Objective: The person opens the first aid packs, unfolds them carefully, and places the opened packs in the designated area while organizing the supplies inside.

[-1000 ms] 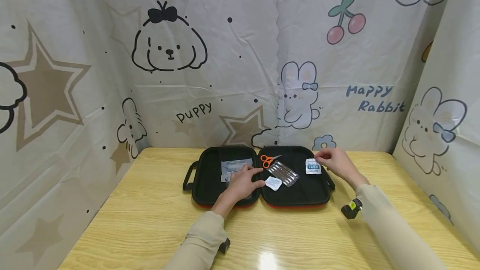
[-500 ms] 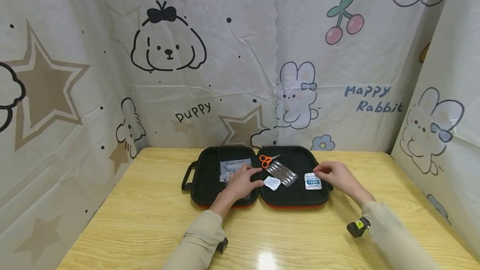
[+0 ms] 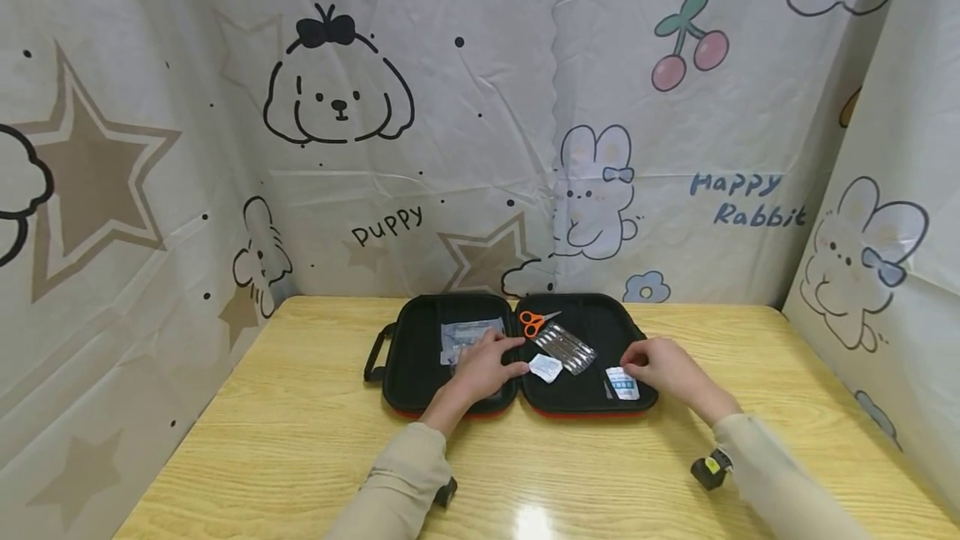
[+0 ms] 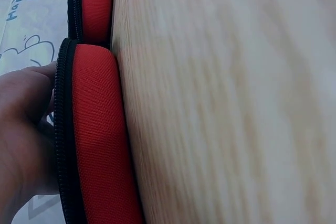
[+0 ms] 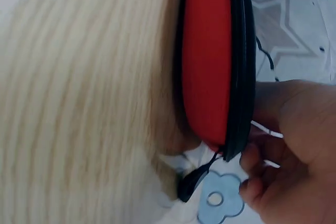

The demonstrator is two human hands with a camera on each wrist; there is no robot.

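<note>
A black case with red sides lies unfolded on the table, its left half (image 3: 411,365) and right half (image 3: 558,400) both facing up. Over the right half's outer edge, my right hand (image 3: 670,371) pinches a small white packet with blue print (image 3: 625,386), low in that half. My left hand (image 3: 483,365) rests in the left half, fingers extended, partly covering clear plastic packets (image 3: 463,333). Near its thumb lies a crumpled white packet (image 3: 546,367). In the right wrist view, the case wall (image 5: 206,61) hides part of the right fingers.
Orange-handled scissors (image 3: 532,328) and a clear pack of slim metal-looking tools (image 3: 566,348) lie in the right half. A carry handle (image 3: 377,354) sticks out at left. Wooden table (image 3: 315,440) surrounds the case, with a printed curtain (image 3: 480,148) behind.
My right hand has brought the white-and-blue packet down toward the near edge of the right half, and the packet now tilts. The left hand stays in place.
</note>
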